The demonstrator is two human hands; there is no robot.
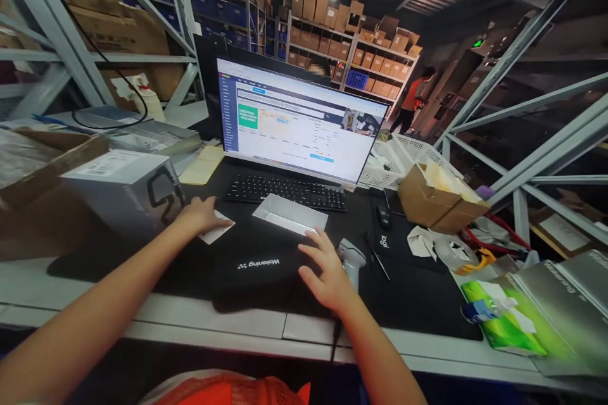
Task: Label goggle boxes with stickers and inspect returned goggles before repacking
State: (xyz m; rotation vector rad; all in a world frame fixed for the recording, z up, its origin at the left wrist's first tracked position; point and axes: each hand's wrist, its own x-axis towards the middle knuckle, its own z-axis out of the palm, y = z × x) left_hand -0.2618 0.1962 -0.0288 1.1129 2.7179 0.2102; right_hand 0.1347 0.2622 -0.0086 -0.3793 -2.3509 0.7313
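Observation:
My left hand [198, 215] reaches forward beside a grey printed box [130, 196], its fingers closed on a small white card [218, 233]. My right hand [325, 272] is open, fingers spread, its fingertips at the near right edge of a shallow white tray-like box [287, 214]. Whether they touch that box I cannot tell. Between my hands lies a black case [266, 275] marked "Wakening". A grey-white handheld scanner [352, 258] sits just right of my right hand, partly hidden by it.
Behind the white box are a keyboard [285, 192] and a lit monitor [294, 123]. To the right lie a mouse [384, 216], a pen [380, 264], a cardboard box [427, 202] and a green tissue pack [506, 323]. An open carton [42, 209] stands left. Another person [414, 101] stands far back.

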